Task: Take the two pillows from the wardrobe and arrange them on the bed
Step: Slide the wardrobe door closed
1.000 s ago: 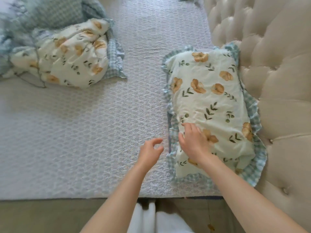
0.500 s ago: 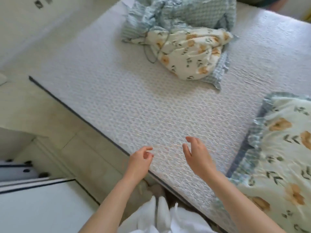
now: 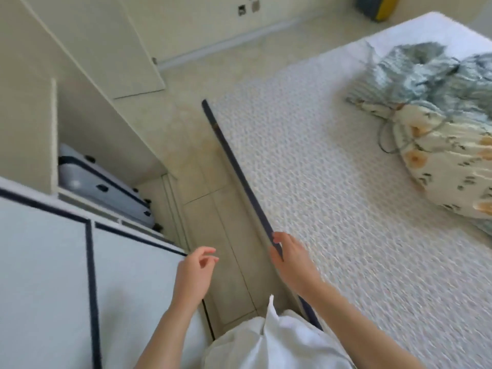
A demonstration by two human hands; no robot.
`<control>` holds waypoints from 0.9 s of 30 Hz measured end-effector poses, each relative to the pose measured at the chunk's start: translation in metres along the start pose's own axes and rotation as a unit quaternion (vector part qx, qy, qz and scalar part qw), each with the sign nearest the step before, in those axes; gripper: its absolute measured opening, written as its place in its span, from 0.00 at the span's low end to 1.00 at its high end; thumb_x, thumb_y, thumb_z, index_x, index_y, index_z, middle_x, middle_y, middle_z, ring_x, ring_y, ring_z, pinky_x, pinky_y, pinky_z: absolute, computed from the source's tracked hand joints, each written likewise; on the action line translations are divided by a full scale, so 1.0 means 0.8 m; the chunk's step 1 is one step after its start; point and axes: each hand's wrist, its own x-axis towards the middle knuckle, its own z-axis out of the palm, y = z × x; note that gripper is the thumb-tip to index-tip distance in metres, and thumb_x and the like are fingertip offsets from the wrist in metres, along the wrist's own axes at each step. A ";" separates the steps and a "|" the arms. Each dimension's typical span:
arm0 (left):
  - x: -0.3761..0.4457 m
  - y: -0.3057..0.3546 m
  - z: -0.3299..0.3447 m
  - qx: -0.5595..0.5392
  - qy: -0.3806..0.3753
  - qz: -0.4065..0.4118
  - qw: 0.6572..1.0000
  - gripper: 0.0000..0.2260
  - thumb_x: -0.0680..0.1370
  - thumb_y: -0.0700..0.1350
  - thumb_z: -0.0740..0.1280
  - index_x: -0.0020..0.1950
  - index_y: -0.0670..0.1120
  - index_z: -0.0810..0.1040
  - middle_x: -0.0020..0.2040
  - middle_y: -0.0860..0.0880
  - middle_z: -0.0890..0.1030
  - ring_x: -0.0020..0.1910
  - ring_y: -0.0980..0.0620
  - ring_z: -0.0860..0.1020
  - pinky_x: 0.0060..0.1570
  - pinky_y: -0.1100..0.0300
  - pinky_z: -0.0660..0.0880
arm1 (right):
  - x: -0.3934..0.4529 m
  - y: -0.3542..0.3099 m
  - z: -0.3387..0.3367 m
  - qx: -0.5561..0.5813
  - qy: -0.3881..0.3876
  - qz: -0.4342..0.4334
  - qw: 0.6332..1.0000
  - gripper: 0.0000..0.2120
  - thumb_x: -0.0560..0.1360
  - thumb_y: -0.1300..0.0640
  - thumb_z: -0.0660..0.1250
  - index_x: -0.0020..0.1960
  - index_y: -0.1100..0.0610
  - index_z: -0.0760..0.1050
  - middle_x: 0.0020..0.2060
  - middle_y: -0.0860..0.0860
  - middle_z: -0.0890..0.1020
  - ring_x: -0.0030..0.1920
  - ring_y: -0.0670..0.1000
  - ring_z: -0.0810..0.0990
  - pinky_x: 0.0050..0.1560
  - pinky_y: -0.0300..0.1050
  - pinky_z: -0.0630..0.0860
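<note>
Both bare forearms are extended forward and down from the lower edge of the head view. The left hand [image 3: 195,275] is held over the beige tiled floor [image 3: 213,198], beside the corner of a pale blue panel with dark trim [image 3: 53,275]; its fingers [image 3: 206,253] are loosely curled and nothing is held. The right hand [image 3: 288,258] is positioned over the dark-piped edge of the white quilted bed [image 3: 319,195], fingers relaxed and slightly bent, also empty; contact with the mattress edge cannot be determined.

Only one item of floral bedding is seen: a cream pillow printed with orange flowers [image 3: 450,169], lying on the bed at the right, cut off by the frame and blurred. A crumpled blue-grey checked cover [image 3: 426,67] lies against it. In the cream open wardrobe [image 3: 87,83] a grey hard-shell suitcase [image 3: 101,187] is partly hidden by a panel. White garment fabric [image 3: 279,342] fills the lower centre.
</note>
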 end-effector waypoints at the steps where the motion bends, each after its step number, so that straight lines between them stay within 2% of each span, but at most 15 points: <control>1: 0.006 -0.007 -0.016 -0.006 0.027 -0.009 1.000 0.10 0.78 0.39 0.65 0.52 0.53 0.80 0.41 0.60 0.84 0.37 0.64 0.79 0.32 0.73 0.69 | 0.014 -0.019 0.004 -0.007 -0.016 -0.023 1.000 0.14 0.80 0.53 0.57 0.62 0.57 0.71 0.55 0.54 0.78 0.55 0.55 0.76 0.52 0.51 0.75; 4: 0.023 -0.019 -0.061 -0.031 0.116 -0.026 0.992 0.09 0.79 0.39 0.65 0.52 0.52 0.80 0.42 0.59 0.85 0.41 0.61 0.80 0.35 0.70 0.71 | 0.057 -0.072 0.016 -0.027 -0.051 -0.087 0.995 0.12 0.81 0.54 0.57 0.59 0.59 0.71 0.50 0.53 0.78 0.50 0.54 0.76 0.47 0.47 0.76; 6: 0.035 -0.021 -0.087 -0.042 0.160 -0.041 0.985 0.08 0.79 0.41 0.64 0.54 0.52 0.80 0.44 0.56 0.85 0.46 0.54 0.81 0.42 0.61 0.74 | 0.087 -0.104 0.022 -0.032 -0.064 -0.119 0.990 0.12 0.81 0.54 0.57 0.61 0.58 0.71 0.52 0.52 0.78 0.51 0.52 0.77 0.50 0.46 0.77; 8: 0.050 -0.021 -0.111 -0.041 0.199 -0.047 0.978 0.09 0.80 0.42 0.64 0.56 0.51 0.80 0.46 0.55 0.85 0.48 0.51 0.81 0.46 0.55 0.77 | 0.118 -0.136 0.027 -0.032 -0.085 -0.146 0.985 0.13 0.81 0.53 0.57 0.63 0.57 0.71 0.55 0.51 0.78 0.55 0.52 0.76 0.53 0.44 0.76; 12: 0.090 -0.011 -0.150 -0.025 0.285 -0.049 0.957 0.10 0.80 0.40 0.65 0.60 0.47 0.80 0.46 0.57 0.82 0.46 0.54 0.79 0.48 0.59 0.75 | 0.190 -0.203 0.034 -0.043 -0.145 -0.209 0.966 0.16 0.81 0.52 0.56 0.67 0.55 0.69 0.61 0.49 0.76 0.60 0.50 0.74 0.59 0.43 0.73; 15: 0.112 0.002 -0.174 -0.026 0.335 -0.074 0.939 0.12 0.80 0.38 0.65 0.62 0.46 0.80 0.48 0.53 0.84 0.46 0.53 0.77 0.48 0.56 0.75 | 0.234 -0.261 0.037 -0.055 -0.188 -0.263 0.945 0.16 0.82 0.52 0.56 0.67 0.55 0.70 0.60 0.50 0.77 0.59 0.50 0.75 0.57 0.43 0.73; 19: 0.118 0.011 -0.200 0.008 0.376 -0.081 0.923 0.13 0.79 0.38 0.65 0.62 0.46 0.79 0.49 0.54 0.84 0.46 0.54 0.77 0.46 0.58 0.73 | 0.261 -0.341 0.050 -0.065 -0.224 -0.345 0.909 0.15 0.82 0.54 0.56 0.64 0.58 0.72 0.57 0.54 0.79 0.56 0.53 0.77 0.55 0.46 0.75; 23: 0.095 0.010 -0.214 0.027 0.427 -0.071 0.901 0.14 0.78 0.36 0.66 0.62 0.45 0.80 0.50 0.53 0.84 0.48 0.54 0.80 0.47 0.58 0.76 | 0.252 -0.397 0.067 -0.030 -0.255 -0.408 0.876 0.15 0.82 0.54 0.57 0.64 0.59 0.74 0.57 0.54 0.80 0.57 0.52 0.78 0.57 0.44 0.75; 27: 0.051 0.001 -0.221 0.008 0.450 -0.049 0.891 0.17 0.76 0.31 0.67 0.61 0.46 0.80 0.49 0.55 0.83 0.49 0.67 0.77 0.44 0.76 0.71 | 0.218 -0.429 0.084 0.035 -0.273 -0.443 0.853 0.14 0.81 0.55 0.59 0.63 0.59 0.74 0.57 0.53 0.81 0.56 0.50 0.79 0.57 0.42 0.76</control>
